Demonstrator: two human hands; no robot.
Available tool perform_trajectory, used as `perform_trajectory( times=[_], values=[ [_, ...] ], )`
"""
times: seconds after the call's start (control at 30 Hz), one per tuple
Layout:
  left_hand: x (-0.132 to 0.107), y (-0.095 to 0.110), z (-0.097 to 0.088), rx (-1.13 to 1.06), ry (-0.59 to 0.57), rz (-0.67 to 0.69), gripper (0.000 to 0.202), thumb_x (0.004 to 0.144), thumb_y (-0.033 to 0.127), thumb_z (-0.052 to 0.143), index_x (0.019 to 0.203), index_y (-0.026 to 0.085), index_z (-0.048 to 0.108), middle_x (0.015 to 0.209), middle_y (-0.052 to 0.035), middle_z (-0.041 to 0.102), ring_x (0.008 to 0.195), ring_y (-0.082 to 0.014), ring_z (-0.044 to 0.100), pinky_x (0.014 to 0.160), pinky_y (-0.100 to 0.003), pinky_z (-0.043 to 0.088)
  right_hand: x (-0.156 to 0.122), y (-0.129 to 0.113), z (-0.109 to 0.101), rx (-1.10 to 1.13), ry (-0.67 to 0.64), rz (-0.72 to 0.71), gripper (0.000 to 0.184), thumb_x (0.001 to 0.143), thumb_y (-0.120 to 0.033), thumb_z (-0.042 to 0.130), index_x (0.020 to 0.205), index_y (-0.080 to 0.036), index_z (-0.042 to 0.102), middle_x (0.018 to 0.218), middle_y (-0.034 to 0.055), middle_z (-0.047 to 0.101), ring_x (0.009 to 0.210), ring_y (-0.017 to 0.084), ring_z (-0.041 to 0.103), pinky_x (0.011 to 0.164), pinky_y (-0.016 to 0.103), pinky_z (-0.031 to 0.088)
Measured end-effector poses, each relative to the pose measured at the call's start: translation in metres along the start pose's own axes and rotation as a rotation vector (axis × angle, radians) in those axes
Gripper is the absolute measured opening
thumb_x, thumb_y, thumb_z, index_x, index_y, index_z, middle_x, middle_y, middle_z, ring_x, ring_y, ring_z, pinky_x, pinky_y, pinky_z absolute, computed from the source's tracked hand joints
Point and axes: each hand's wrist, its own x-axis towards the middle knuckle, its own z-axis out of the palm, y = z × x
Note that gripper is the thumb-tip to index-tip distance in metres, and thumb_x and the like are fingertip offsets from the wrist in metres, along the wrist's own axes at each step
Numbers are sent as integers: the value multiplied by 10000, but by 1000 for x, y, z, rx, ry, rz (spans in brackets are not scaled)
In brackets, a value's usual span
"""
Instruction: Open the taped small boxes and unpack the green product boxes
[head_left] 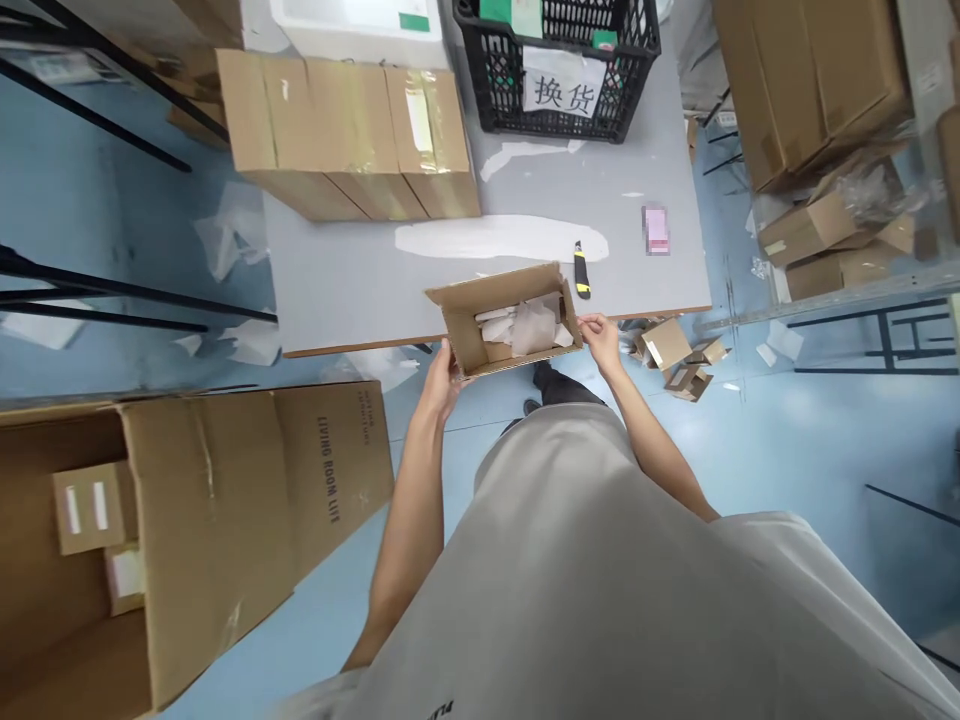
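While the left hand (441, 384) grips the box (496, 293) at eight o'clock, its long axis points toward the right hand (603, 343), pinching it at three.

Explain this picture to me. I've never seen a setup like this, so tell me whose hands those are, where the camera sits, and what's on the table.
There's no machine here: these are a person's two bare hands. The single camera is worn on that person's head, looking forward and down, so you see their own grey shirt below.

The left hand holds one end of an open box with crumpled paper inside; the right hand is at its other end.

On the table lie a black and yellow knife and a small pink item, too blurred to identify. Farther back are closed boxes, a white tub and a black basket.
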Motion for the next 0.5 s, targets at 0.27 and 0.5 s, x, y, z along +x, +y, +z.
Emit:
perform_trajectory(
  times=[0.27,0.5],
  values=[
    [-48,-42,54,53,-163,-18,815,979,966,708,1354,248,799,1516,-192,807,1361,-355,793,1004,-455,730,-62,33,-89,-35,189,57,243,794,-446,809,891,-256,694,913,46,868,897,227,796,809,320,638],
    [-63,-60,117,153,-253,-63,841,982,956,708,1418,240,781,1622,-221,751,1422,-374,768,1035,-475,721,-71,67,-154,-2,260,103,267,739,-464,800,857,-266,666,852,39,843,895,239,794,830,342,641]
  ],
)
